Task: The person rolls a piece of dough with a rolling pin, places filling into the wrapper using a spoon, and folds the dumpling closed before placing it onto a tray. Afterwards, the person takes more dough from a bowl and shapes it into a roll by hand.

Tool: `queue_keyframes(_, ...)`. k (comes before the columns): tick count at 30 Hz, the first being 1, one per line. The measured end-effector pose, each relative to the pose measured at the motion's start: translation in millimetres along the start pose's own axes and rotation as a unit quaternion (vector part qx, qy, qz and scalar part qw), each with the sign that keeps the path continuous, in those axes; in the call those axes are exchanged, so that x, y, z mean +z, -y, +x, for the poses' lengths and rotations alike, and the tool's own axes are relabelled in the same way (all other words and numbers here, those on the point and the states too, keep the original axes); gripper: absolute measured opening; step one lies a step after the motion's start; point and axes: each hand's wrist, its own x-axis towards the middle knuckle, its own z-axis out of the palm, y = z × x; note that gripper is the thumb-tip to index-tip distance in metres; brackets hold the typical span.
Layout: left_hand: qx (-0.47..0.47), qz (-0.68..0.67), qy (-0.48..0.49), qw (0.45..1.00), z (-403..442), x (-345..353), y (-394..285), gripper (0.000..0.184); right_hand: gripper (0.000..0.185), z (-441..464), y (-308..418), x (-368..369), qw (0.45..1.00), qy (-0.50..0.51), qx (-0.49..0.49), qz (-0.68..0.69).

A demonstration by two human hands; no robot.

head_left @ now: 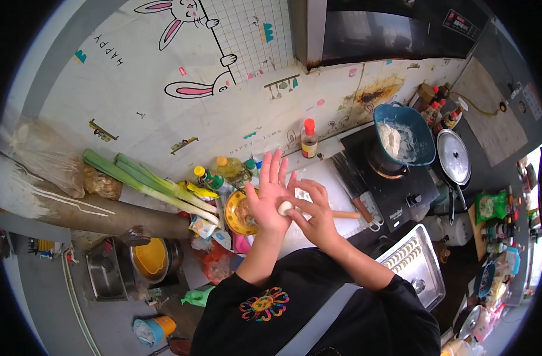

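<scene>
My left hand is held palm up with its fingers stretched out. A small round piece of white dough lies against its palm. The fingers of my right hand pinch the dough's right edge. Behind my left hand is a yellow bowl with a filling, partly hidden. Under both hands, a white board bears a wooden rolling pin, whose left part my right hand hides. At the lower right, a metal tray holds rows of small white dumplings.
Knives lie at the board's right. A blue basin with flour and dough stands on the stove. Green onions and a red-capped bottle are near the wall. A lidded pan sits farther right.
</scene>
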Motion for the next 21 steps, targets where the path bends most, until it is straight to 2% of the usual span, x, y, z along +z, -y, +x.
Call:
queue_keyframes(2, -0.002, 0.030, -0.051, 0.998, 5, -10, 5, 0.071, 0.030, -2, 1, 4, 0.999, -0.003, -0.004, 0.035)
queue_keyframes(4, -0.010, 0.038, -0.084, 0.996, 7, -18, 11, 0.064, 0.025, -3, -5, 5, 0.986, 0.026, 0.103, 0.131)
queue_keyframes(5, -0.013, 0.078, -0.069, 0.994, 6, -26, 15, 0.062, 0.023, -4, -9, 5, 0.971, 0.040, 0.156, 0.177)
queue_keyframes(6, -0.016, 0.118, -0.054, 0.991, 6, -36, 19, 0.061, 0.017, -3, -16, 6, 0.975, 0.006, 0.147, 0.170)
queue_keyframes(7, -0.019, 0.158, -0.038, 0.987, 5, -44, 24, 0.060, 0.013, -6, -25, 7, 0.958, -0.011, 0.207, 0.200)
queue_keyframes(8, -0.032, 0.140, -0.017, 0.990, 3, -48, 24, 0.049, 0.012, -6, -33, 7, 0.953, -0.030, 0.222, 0.205)
queue_keyframes(11, -0.086, 0.339, 0.028, 0.936, -7, -55, 24, 0.043, 0.015, -8, -48, 2, 0.928, -0.054, 0.289, 0.230)
queue_keyframes(12, -0.061, 0.383, 0.025, 0.921, -7, -61, 32, 0.033, 0.016, -9, -50, 2, 0.916, -0.056, 0.309, 0.248)
queue_keyframes(15, -0.087, 0.440, 0.009, 0.894, -7, -69, 37, 0.026, 0.020, -17, -66, 4, 0.897, -0.045, 0.349, 0.268)
queue_keyframes(16, -0.050, 0.448, 0.004, 0.892, -6, -83, 46, 0.024, 0.020, -19, -71, 3, 0.886, -0.044, 0.365, 0.282)
queue_keyframes(17, -0.077, 0.434, -0.004, 0.898, -7, -83, 46, 0.025, 0.020, -21, -73, 3, 0.875, -0.044, 0.381, 0.296)
queue_keyframes(19, -0.130, 0.405, -0.020, 0.905, -7, -80, 42, 0.026, 0.020, -22, -74, 2, 0.889, -0.028, 0.374, 0.265)
queue_keyframes(21, -0.126, 0.396, -0.009, 0.909, -8, -82, 46, 0.026, 0.020, -24, -80, -3, 0.899, 0.010, 0.375, 0.226)
